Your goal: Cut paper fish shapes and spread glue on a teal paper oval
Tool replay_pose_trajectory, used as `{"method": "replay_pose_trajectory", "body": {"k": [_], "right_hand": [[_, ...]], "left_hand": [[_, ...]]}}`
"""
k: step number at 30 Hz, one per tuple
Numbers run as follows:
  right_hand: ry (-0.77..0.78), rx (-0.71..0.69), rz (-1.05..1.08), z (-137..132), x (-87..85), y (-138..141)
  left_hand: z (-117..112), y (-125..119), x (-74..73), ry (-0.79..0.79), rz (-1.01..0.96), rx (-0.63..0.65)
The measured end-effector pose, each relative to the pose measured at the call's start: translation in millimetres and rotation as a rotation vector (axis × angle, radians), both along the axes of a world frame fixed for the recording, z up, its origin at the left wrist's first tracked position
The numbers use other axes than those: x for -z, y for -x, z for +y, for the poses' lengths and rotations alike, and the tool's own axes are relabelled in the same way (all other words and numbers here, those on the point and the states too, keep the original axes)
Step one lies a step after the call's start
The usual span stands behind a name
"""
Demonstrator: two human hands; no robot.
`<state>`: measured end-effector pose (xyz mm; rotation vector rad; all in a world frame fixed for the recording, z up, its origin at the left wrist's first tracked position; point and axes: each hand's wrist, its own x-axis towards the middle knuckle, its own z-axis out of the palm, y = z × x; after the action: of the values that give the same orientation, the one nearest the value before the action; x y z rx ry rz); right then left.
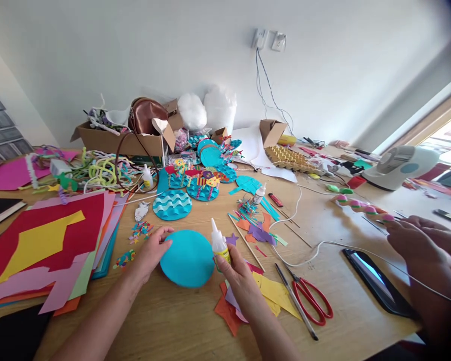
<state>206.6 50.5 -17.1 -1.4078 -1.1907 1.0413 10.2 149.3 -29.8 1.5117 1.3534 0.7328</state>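
Note:
My left hand (155, 249) pinches the left edge of a round turquoise paper disc (188, 258) just above the table. In my right hand (237, 271) is a small white glue bottle (219, 241) with a yellow label, its nozzle pointing up beside the disc's right edge. Beyond the disc lies a turquoise circle with pale wavy strips (172, 204). Decorated turquoise paper pieces (203, 188) sit behind that. Small confetti bits (141, 229) are scattered left of the disc, and a purple paper star (232, 239) lies to the right.
Red-handled scissors (311, 298) and a pen (298, 306) lie at right, near a phone (376, 281) and a white cable (323, 242). Coloured paper sheets (92, 220) are stacked at left. Another person's hands (417, 240) hold a pink twisted piece (364, 208). A cardboard box (116, 145) stands behind.

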Motion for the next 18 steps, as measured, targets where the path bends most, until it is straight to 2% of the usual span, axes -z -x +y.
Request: {"method": "replay_pose_trajectory", "body": {"k": [4, 7, 9, 13, 18], "right_hand": [[-0.052, -0.015, 0.070, 9, -9.3, -6], [-0.057, -0.003, 0.173, 18, -14.3, -12], [-0.081, 0.052, 0.192, 26, -14.6, -17], [-0.143, 0.139, 0.048, 46, -2.5, -24], [-0.130, 0.155, -0.077, 65, 20.3, -25]], "left_hand": [[-5, 5, 5.2, 0.030, -0.058, -0.068], [-9, 6, 6.2, 0.068, -0.067, -0.056], [-13, 7, 5.0, 0.095, -0.073, -0.023], [-20, 10, 3.5, 0.132, -0.012, 0.039], [-21, 16, 8.2, 0.067, 0.135, 0.067]]}}
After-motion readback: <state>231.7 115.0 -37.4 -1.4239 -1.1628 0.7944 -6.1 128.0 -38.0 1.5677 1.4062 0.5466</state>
